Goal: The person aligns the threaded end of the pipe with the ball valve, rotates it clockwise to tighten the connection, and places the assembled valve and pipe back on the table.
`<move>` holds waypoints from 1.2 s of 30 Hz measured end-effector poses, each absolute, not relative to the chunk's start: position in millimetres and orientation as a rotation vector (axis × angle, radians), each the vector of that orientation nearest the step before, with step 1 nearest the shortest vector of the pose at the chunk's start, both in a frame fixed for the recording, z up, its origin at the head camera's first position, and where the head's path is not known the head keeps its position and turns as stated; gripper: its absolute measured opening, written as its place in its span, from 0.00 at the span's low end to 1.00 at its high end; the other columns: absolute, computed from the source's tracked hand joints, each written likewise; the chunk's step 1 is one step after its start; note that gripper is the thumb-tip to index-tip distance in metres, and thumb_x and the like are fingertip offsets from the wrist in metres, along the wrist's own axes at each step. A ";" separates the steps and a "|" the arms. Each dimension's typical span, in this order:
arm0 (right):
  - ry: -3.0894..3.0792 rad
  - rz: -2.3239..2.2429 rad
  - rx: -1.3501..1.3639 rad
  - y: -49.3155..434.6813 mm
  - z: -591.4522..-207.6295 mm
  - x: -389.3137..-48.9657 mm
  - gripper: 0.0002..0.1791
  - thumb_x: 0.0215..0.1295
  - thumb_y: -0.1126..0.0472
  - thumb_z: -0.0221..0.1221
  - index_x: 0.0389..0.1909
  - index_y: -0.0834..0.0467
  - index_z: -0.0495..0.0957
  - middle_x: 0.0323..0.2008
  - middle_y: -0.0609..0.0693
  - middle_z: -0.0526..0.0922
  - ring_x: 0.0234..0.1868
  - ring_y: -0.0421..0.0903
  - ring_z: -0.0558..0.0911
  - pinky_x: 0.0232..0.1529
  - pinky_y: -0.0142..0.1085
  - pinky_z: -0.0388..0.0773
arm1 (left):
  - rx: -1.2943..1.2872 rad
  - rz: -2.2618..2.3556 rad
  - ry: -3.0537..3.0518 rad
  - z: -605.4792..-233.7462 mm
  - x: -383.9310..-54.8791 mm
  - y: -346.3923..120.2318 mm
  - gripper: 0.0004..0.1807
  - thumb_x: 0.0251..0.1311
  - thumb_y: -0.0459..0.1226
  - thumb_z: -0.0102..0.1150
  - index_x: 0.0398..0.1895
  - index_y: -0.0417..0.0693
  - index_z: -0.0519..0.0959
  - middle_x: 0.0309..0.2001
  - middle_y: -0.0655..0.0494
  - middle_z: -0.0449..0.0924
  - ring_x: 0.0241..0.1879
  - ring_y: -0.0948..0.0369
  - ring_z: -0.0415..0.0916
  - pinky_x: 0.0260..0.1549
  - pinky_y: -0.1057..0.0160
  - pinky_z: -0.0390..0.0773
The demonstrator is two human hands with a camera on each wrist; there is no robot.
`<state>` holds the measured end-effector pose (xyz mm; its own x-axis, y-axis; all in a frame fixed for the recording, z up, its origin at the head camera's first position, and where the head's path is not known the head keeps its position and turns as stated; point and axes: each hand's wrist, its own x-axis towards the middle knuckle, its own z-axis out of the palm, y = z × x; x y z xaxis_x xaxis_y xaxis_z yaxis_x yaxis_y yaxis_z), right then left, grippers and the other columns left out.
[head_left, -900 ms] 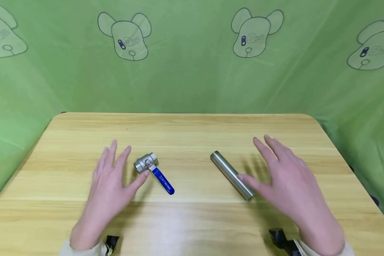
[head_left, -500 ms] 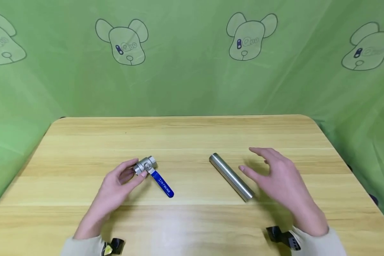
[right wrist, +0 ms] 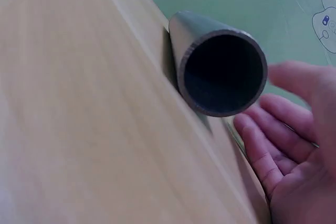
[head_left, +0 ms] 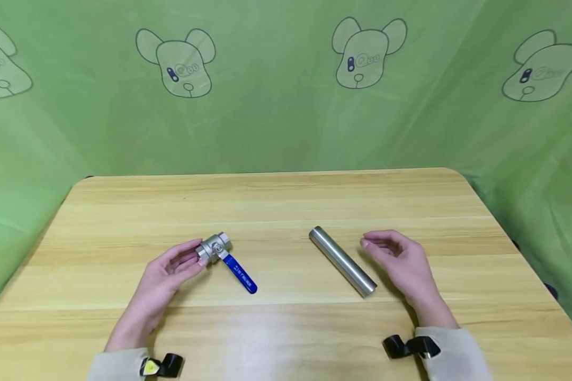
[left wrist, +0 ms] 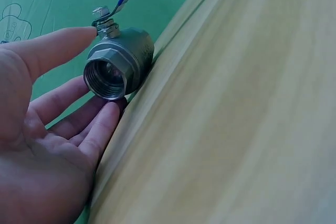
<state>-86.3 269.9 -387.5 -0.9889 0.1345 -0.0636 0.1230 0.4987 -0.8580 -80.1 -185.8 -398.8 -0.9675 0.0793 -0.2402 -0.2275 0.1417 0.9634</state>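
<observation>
A steel ball valve (head_left: 213, 247) with a blue lever handle (head_left: 240, 273) lies on the table at left centre. My left hand (head_left: 164, 275) holds the valve's left end, thumb on the near side and fingers on the far side. In the left wrist view, the threaded opening of the valve (left wrist: 106, 74) faces the camera, and the thumb is by the stem. A plain metal pipe (head_left: 343, 262) lies diagonally on the right. Beside it, my right hand (head_left: 405, 264) has loosely bent fingers, apart from the pipe in the head view. The right wrist view shows the pipe's open end (right wrist: 223, 74).
The wooden table (head_left: 276, 328) has rounded far corners. Green cloth (head_left: 271, 106) printed with cartoon bear heads hangs behind it and along both sides. Black straps with small cameras (head_left: 398, 346) sit at both wrists.
My left fingers have closed in round the valve's end, and the hand has drawn back slightly left. My right hand has come lower and left, its fingers bending more. Valve and pipe stay in place.
</observation>
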 end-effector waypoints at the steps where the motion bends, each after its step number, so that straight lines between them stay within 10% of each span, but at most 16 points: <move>1: -2.674 1.591 -0.249 269.9 -390.0 -86.6 0.27 0.72 0.45 0.69 0.62 0.60 0.82 0.49 0.42 0.90 0.46 0.32 0.87 0.50 0.21 0.85 | -0.146 1.909 2.194 -398.6 -80.2 -185.3 0.37 0.69 0.37 0.71 0.79 0.47 0.69 0.77 0.42 0.71 0.65 0.63 0.79 0.63 0.78 0.80; 10: -2.724 1.407 -0.098 271.0 -390.7 -83.1 0.29 0.67 0.46 0.74 0.62 0.58 0.80 0.50 0.49 0.84 0.45 0.40 0.78 0.43 0.21 0.77 | -0.203 1.755 2.401 -396.8 -90.7 -161.0 0.44 0.59 0.39 0.80 0.79 0.55 0.70 0.70 0.46 0.76 0.66 0.50 0.76 0.64 0.64 0.81; 21: -2.961 1.047 0.298 265.0 -397.7 -82.8 0.29 0.41 0.48 0.86 0.40 0.50 0.79 0.42 0.46 0.79 0.47 0.45 0.71 0.48 0.32 0.72 | -0.280 1.680 2.625 -399.9 -90.4 -145.8 0.41 0.58 0.30 0.77 0.76 0.51 0.74 0.65 0.42 0.81 0.56 0.52 0.77 0.51 0.74 0.77; 36: -2.960 0.991 0.392 264.0 -397.3 -79.1 0.25 0.37 0.52 0.83 0.31 0.46 0.75 0.36 0.42 0.76 0.45 0.42 0.65 0.46 0.34 0.60 | -0.215 1.566 2.798 -394.7 -86.1 -138.4 0.30 0.54 0.30 0.81 0.63 0.42 0.83 0.56 0.38 0.87 0.48 0.50 0.82 0.44 0.72 0.79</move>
